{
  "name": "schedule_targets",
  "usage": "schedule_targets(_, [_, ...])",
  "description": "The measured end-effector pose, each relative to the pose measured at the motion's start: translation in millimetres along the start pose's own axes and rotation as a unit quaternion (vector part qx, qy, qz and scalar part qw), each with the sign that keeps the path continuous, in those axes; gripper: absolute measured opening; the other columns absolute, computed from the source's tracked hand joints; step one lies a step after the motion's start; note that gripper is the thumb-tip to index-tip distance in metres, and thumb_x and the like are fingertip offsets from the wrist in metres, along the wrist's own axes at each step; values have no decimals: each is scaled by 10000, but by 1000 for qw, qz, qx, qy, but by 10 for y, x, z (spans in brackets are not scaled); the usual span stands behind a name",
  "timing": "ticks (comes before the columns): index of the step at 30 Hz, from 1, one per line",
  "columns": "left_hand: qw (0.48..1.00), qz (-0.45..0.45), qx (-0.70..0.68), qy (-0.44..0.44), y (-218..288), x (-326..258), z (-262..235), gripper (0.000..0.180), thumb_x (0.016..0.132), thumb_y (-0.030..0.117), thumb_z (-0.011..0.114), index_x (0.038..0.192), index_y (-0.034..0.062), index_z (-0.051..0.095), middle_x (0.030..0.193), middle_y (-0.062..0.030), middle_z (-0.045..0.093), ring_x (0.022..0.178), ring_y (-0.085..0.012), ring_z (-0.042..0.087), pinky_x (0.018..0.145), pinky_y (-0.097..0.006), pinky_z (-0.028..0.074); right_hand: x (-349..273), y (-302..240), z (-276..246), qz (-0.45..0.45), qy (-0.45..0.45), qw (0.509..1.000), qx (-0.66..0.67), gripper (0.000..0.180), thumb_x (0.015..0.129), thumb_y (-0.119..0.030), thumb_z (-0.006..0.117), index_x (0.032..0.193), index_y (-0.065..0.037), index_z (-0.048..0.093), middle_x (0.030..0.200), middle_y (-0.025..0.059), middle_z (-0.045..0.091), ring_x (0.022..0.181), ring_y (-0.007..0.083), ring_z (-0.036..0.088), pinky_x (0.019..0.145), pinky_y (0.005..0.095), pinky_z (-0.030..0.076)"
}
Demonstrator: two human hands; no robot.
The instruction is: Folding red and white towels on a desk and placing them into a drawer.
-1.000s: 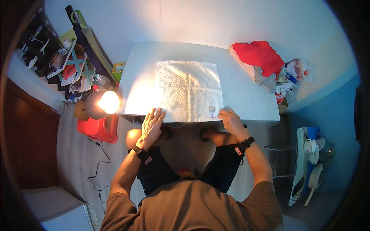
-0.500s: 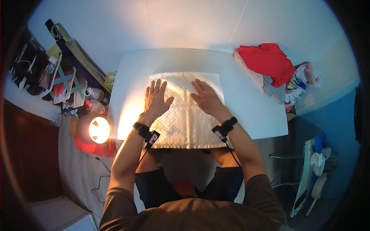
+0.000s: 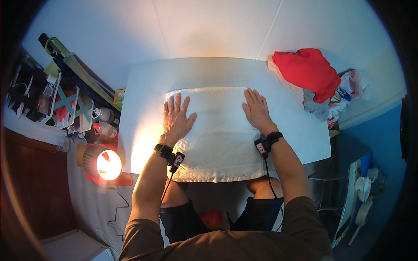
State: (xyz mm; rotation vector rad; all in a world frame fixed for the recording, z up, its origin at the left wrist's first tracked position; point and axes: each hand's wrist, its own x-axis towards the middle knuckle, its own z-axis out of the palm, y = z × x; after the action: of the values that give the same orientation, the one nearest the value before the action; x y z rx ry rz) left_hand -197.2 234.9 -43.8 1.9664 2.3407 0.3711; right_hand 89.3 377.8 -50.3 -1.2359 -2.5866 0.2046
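A cream towel (image 3: 213, 130) with a faint zigzag pattern lies spread on the white table (image 3: 300, 135), its near edge hanging at the table's front. My left hand (image 3: 175, 118) rests flat on the towel's left side, fingers stretched out and apart. Flat on its far right edge lies my right hand (image 3: 257, 109), fingers extended and partly over the border. Neither hand grips anything. Each wrist wears a black strap with a small cabled device.
A lit lamp (image 3: 108, 164) glows left of the table. Racks with bottles (image 3: 104, 115) stand behind it. Red cloth (image 3: 305, 71) is heaped on the far right corner, beside plastic bags (image 3: 350, 89). A shelf with white rolls (image 3: 362, 187) stands at right.
My right hand has slid right to the towel's right edge. My left hand remains on the left side. The towel looks smoother, and the view has shifted slightly.
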Motion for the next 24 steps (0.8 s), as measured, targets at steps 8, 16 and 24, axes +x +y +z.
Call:
schedule_targets(8, [998,45,32,18,111,255,-132,722,903,526,486,1481,128,314,1567,-206,152,1453,-412,38,1159,-553,54,306,-459,-40,-58,-10,995,-77,579,958,-350,473,1426,-30,359,1525,138,309,1404,364,264,1110,511,232])
schedule_targets(16, [1000,0,17,-25,16,350,51,702,926,512,455,1493,134,287,1565,-177,192,1452,-373,125,1172,-510,71,388,-306,142,-41,-64,997,-31,611,973,-406,406,1462,-51,319,1547,131,270,1444,300,200,1161,483,131])
schedule_targets(24, [995,-94,18,-29,-252,92,-37,659,962,448,406,1515,136,230,1582,-160,141,1454,-392,87,1167,-536,40,-139,331,-214,75,-96,988,-92,613,970,-358,422,1471,-34,281,1535,167,275,1430,332,225,1146,471,202])
